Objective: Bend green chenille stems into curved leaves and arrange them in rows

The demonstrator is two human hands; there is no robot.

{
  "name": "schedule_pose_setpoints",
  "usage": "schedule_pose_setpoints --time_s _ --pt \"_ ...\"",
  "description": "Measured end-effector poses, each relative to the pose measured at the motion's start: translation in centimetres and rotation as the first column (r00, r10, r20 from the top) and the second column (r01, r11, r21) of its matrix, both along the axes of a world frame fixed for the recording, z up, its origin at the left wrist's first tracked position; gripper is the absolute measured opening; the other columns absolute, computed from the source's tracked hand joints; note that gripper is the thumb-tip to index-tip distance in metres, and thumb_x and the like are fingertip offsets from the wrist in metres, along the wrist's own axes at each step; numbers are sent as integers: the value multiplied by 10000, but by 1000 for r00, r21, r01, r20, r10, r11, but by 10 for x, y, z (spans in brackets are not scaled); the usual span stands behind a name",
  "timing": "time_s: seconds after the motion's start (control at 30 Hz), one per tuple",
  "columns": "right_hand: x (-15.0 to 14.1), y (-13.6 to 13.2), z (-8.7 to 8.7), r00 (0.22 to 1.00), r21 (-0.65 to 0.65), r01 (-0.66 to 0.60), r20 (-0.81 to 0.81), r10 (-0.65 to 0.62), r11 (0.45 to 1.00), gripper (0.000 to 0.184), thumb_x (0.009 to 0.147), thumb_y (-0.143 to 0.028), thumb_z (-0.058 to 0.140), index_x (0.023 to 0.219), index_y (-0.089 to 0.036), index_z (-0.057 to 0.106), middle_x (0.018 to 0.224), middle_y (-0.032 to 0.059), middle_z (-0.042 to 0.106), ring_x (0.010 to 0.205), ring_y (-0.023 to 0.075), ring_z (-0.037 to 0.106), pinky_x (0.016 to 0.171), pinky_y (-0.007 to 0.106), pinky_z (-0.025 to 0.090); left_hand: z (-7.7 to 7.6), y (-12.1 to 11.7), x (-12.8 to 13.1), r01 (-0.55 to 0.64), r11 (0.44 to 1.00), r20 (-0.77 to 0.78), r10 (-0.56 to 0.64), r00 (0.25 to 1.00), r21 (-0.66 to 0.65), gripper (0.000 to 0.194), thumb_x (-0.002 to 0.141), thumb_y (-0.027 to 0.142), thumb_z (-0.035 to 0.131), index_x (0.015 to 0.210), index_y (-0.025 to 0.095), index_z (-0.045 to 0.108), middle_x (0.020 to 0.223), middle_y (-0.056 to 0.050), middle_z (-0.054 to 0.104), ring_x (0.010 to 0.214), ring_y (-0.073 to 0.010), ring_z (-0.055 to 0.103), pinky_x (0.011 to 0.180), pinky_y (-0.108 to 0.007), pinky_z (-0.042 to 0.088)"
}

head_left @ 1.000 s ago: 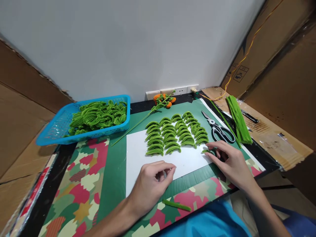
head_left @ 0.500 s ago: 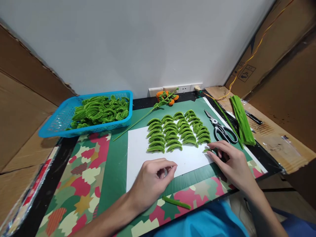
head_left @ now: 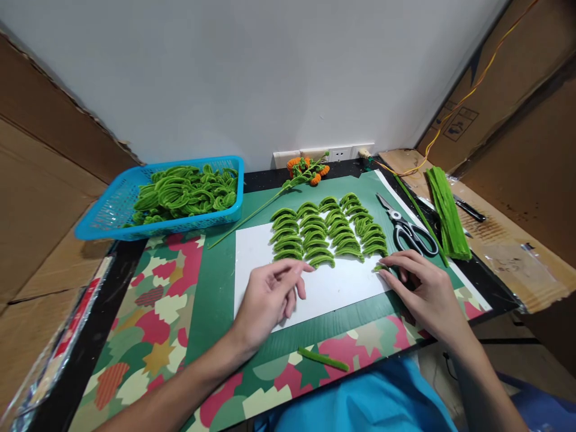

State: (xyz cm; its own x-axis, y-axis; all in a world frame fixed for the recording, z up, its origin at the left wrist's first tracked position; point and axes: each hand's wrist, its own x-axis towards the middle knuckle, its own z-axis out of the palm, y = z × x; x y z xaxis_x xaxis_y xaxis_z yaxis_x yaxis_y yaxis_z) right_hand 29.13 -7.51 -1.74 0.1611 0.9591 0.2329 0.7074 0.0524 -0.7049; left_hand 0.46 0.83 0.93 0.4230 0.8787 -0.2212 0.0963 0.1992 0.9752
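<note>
The right hand (head_left: 425,285) is pinching a small green piece (head_left: 378,268) between thumb and forefinger, just below the fourth column of curved green pieces (head_left: 314,228). The left hand (head_left: 265,300) is hovering or resting by the lower ends of the first two columns; its forefinger is extending, its thumb is lying close against that finger, and the others are curling inward. Whether it is gripping anything cannot be told.

The curved green pieces are lying in four close columns, mostly on a white sheet (head_left: 337,291) over a green mat (head_left: 216,258) that is covering part of the bench (head_left: 258,179). Scissors (head_left: 396,217) are lying with blades parted, right of the columns; beyond them is lying a bundle of green strips (head_left: 445,210). One short green strip (head_left: 323,359) is lying on the patterned border (head_left: 171,300) nearest the person. A blue basket (head_left: 240,189) at the left is holding a heap of similar green lengths, and a stem with orange blooms (head_left: 317,179) is lying behind the columns.

By the inspector's judgement, the stage now showing is fine fingertip handling of a single piece. Any shift of that piece is calling for a light, steady pinch and clearance from the neighbouring column, whose soft-looking pieces are sitting close enough to be nudged.
</note>
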Motion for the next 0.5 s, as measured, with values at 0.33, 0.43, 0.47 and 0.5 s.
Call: schedule_pose_setpoints --time_s 0.33,0.43,0.47,0.5 --pt "0 0 1 998 9 11 59 -11 1000 187 1050 -359 623 1054 -231 760 989 48 723 663 167 579 651 316 465 -3 2 -4 -169 984 159 176 972 -56 326 1021 440 605 932 144 708 577 37 584 399 -65 404 361 -165 288" --pt "-8 0 0 996 24 -40 77 38 999 181 1066 -334 599 1008 -234 738 940 40 702 680 167 606 641 302 462 -3 -4 -5 -150 989 108 150 983 -7 335 1042 442 571 921 155 693 564 48 554 399 -69 376 371 -184 254" --pt "-14 0 0 995 26 -71 73 68 997 178 1073 -324 589 1000 -235 725 937 40 697 698 167 622 642 295 464 -1 -7 -6 -102 994 76 100 992 31 344 1051 439 552 913 156 691 557 48 546 403 -73 376 382 -193 256" --pt "-21 1 1 992 26 -108 72 106 994 172 1078 -313 581 998 -236 713 935 38 693 713 167 634 645 289 466 0 -10 -6 -26 996 27 24 999 86 347 1060 423 535 908 156 696 549 46 531 426 -83 393 407 -201 273"
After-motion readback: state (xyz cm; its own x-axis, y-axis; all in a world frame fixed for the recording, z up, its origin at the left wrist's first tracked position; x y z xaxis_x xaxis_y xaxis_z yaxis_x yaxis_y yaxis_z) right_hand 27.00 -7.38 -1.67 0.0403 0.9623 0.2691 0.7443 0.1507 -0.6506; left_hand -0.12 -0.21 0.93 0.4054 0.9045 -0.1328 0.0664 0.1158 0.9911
